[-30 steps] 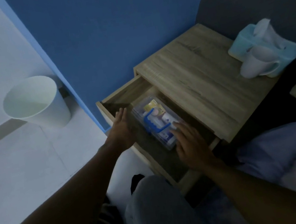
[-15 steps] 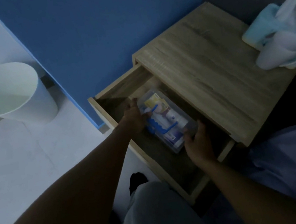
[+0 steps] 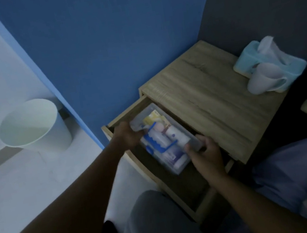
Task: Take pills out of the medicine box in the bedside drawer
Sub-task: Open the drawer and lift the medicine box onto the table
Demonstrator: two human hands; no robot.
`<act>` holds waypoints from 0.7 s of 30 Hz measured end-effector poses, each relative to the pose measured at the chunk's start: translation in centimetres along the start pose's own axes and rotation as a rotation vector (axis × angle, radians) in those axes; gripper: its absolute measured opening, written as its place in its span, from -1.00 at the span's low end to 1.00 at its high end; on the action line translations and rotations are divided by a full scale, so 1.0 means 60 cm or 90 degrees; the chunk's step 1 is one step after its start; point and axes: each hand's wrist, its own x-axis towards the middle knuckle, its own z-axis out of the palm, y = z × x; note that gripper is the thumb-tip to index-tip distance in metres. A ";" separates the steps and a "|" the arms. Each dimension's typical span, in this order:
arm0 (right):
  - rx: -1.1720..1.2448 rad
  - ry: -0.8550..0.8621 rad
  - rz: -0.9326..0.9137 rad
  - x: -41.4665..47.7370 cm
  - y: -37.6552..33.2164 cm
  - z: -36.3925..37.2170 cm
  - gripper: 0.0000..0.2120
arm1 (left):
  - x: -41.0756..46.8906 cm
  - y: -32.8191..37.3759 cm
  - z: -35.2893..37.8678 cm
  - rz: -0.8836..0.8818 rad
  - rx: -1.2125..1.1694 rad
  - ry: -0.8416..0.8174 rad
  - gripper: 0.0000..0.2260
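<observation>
Clear medicine box [image 3: 167,138] with blue handle [image 3: 157,142] sits in the open bedside drawer [image 3: 188,189], toward its back end, long axis along the drawer's depth. Bottles and packets visible through the lid; labels too blurred to read. Left hand [image 3: 128,136] is clamped on the box's far-left edge, near the drawer's left wall, fingers curled over the rim. Right hand [image 3: 205,154] grips the box's near-right corner, thumb on the lid, fingers wrapped under the edge; that corner sits just under the front lip of the nightstand top [image 3: 212,97]. Can't tell whether the box is resting on the drawer floor or lifted off it. The near part of the drawer is dark and bare. On the nightstand's far-right corner: light-blue tissue box [image 3: 269,61] with a white mug [image 3: 263,80] touching its front side. White waste bin [image 3: 33,125] on the floor to the left, against the blue wall [image 3: 108,42]. Person's knee [image 3: 159,222] sits just in front of the drawer; bedding [image 3: 298,170] at right.
</observation>
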 end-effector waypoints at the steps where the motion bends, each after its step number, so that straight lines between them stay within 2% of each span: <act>1: 0.014 -0.007 -0.021 0.004 -0.014 -0.004 -0.47 | -0.006 0.015 -0.014 0.015 0.020 0.023 -0.62; 3: 0.049 -0.010 -0.053 0.013 -0.050 -0.012 -0.50 | -0.012 0.047 -0.043 0.031 0.021 0.071 -0.51; 5: 0.071 0.012 -0.081 0.030 -0.092 -0.023 -0.52 | -0.007 0.082 -0.067 0.021 -0.050 0.088 -0.42; 8: 0.094 0.036 -0.115 0.066 -0.153 -0.044 -0.51 | 0.019 0.133 -0.089 0.036 -0.125 0.099 -0.38; 11: 0.116 0.046 -0.130 0.114 -0.190 -0.059 -0.63 | 0.064 0.169 -0.092 0.056 -0.138 0.105 -0.38; 17: 0.126 0.056 -0.097 0.201 -0.196 -0.072 -0.76 | 0.166 0.186 -0.033 0.078 -0.029 0.166 -0.43; 21: 0.113 0.072 -0.085 0.235 -0.184 -0.068 -0.63 | 0.211 0.176 -0.007 0.096 0.012 0.194 -0.38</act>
